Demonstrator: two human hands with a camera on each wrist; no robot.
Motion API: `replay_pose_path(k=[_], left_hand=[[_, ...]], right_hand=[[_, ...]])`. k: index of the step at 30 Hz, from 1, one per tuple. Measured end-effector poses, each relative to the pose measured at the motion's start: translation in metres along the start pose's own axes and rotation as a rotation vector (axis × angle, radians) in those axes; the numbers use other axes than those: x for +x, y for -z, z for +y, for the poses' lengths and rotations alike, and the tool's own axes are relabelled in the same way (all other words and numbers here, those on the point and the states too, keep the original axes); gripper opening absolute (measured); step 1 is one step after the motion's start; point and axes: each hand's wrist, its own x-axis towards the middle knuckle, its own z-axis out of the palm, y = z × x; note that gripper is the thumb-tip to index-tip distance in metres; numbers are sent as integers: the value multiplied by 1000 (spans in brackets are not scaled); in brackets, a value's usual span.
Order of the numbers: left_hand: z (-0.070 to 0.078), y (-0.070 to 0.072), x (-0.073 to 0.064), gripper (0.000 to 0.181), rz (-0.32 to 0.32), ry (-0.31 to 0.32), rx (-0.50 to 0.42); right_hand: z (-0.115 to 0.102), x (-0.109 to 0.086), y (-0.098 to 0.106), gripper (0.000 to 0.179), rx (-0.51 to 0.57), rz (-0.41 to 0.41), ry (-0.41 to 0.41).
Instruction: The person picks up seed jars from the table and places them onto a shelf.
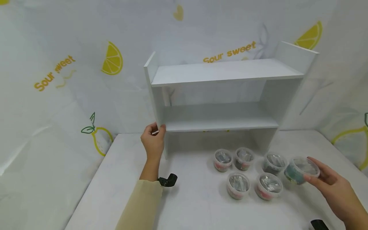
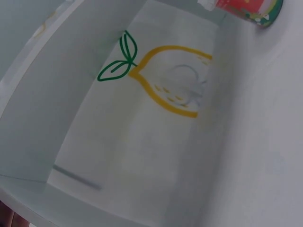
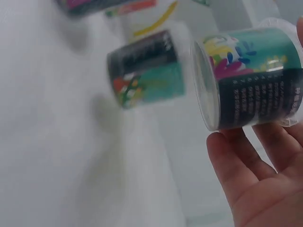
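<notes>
The right hand (image 1: 334, 185) holds a teal tub (image 1: 302, 171) at the right side of the white table (image 1: 195, 207), its thumb on the near side and its fingers on the far side; the tub is tilted, and the right wrist view shows flowers on its side and a dark panel of print. Just left of it stands a dark tub (image 1: 274, 163), near the foot of the shelf's right side panel. Further left are four more tubs with clear lids: a far left tub (image 1: 222, 160), a far middle tub (image 1: 244, 159) just to its right, a near left tub (image 1: 238, 186), and a near right tub (image 1: 269, 186), the last three with reddish or dark sides showing under grey, shiny tops. The left hand (image 1: 153, 140) grips the left side panel of the white shelf (image 1: 218, 116), level with the middle board, thumb at the front edge. The shelf stands at the far side of the table, with the tubs in front of it and to its right. A black strap (image 1: 168, 180) circles the left wrist, above a pale yellow sleeve (image 1: 142, 204). Behind everything hangs a white sheet (image 1: 86, 105) printed with lemons and "Sour sweet".
</notes>
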Motion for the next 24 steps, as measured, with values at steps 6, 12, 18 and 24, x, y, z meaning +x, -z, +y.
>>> replay_pose_path(k=[6,12,18,24], left_hand=[[7,1,-2,23,-19,14,19],[23,1,-6,21,-5,2,8],[-1,0,-1,21,2,2,-11],[9,0,-4,22,-19,24,9]], right_hand=[[-31,3,0,67,176,41,237],[-73,12,1,66,252,5,297],[-117,26,-1,65,352,-74,299],[-159,42,-12,70,329,-137,279]])
